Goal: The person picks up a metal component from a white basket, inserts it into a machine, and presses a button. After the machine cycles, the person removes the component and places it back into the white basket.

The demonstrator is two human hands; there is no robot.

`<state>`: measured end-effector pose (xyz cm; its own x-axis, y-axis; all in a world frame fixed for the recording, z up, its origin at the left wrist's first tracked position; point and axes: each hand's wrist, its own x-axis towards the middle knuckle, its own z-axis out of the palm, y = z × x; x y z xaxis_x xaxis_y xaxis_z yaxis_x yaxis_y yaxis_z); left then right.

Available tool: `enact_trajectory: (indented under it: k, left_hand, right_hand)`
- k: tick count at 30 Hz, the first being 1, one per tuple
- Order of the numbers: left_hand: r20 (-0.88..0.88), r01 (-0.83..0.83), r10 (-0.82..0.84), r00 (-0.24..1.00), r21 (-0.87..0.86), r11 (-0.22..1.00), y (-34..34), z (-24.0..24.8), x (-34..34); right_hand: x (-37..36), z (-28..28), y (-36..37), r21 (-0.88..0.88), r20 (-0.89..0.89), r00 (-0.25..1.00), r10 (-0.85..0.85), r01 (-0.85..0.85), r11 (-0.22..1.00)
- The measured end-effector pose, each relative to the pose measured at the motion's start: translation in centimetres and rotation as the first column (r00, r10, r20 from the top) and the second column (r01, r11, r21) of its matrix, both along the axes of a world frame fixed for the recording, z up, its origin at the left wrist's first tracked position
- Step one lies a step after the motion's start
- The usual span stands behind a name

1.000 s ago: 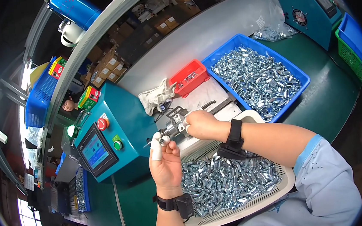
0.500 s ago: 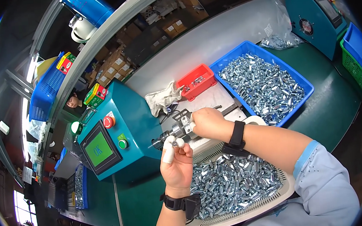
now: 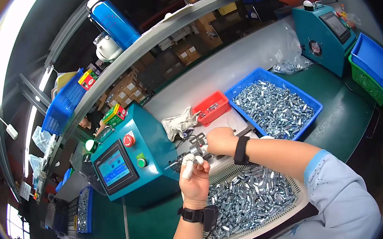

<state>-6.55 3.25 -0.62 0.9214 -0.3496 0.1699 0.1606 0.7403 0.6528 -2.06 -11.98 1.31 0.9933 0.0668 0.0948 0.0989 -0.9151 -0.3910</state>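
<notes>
Fingertips of the left hand (image 3: 195, 183), some in white rubbery finger covers (image 3: 187, 169), are pinched nearly together on a small silver metal piece (image 3: 195, 161); other fingers half curled. Piece sits just beside the grey metal clamp fixture (image 3: 197, 140), at 12 o'clock from that hand. Right hand (image 3: 221, 140), at 1 o'clock, is curled against the fixture; fingertips hidden, can't tell what it has hold of. White slotted plastic basket (image 3: 303, 194) of silver parts at 4 o'clock, blue rectangular plastic bin (image 3: 319, 107) of similar parts at 2, teal metal machine (image 3: 150, 141) at 10. I'd keep the pinch light, piece square to the fixture's axis, left fingertips clear of the clamp. Writing: lit blue touchscreen (image 3: 115, 167) on the machine shows several lines, mostly too small; red, yellow and green carton (image 3: 114, 115) on top is printed; brown cardboard boxes (image 3: 127, 91) at 11 have white labels, unreadable.
</notes>
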Motion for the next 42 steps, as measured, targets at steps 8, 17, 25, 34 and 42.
enact_trajectory:
  k: [8, 17, 25, 34, 42]
  left_hand:
    - [0.047, 0.027, -0.029, 0.998, 0.035, 0.999, 0.2, -0.1, 0.3]
    - [0.048, 0.094, -0.094, 0.994, -0.002, 0.996, 0.3, -0.2, 0.5]
    - [0.068, 0.144, -0.144, 0.987, 0.004, 0.990, 0.6, -0.1, 0.3]
    - [-0.054, -0.098, 0.101, 0.993, 0.048, 0.994, -1.5, 1.8, -1.0]
    - [0.033, 0.026, -0.029, 0.999, 0.087, 0.996, -0.1, 1.7, -1.3]
  right_hand:
    - [1.7, 0.6, 0.9, -0.176, 0.135, 0.990, -0.030, 0.053, 0.983]
    - [3.6, -0.4, -12.3, -0.422, 0.048, 0.892, -0.449, 0.425, 0.801]
    - [1.3, 3.0, -6.6, -0.203, 0.165, 0.958, -0.235, 0.266, 0.942]
    - [-4.4, 2.0, 1.3, 0.773, 0.437, 0.884, 0.166, -0.463, 0.434]
    - [-5.9, 2.4, 1.0, 0.936, 0.283, 0.888, 0.362, -0.338, 0.096]
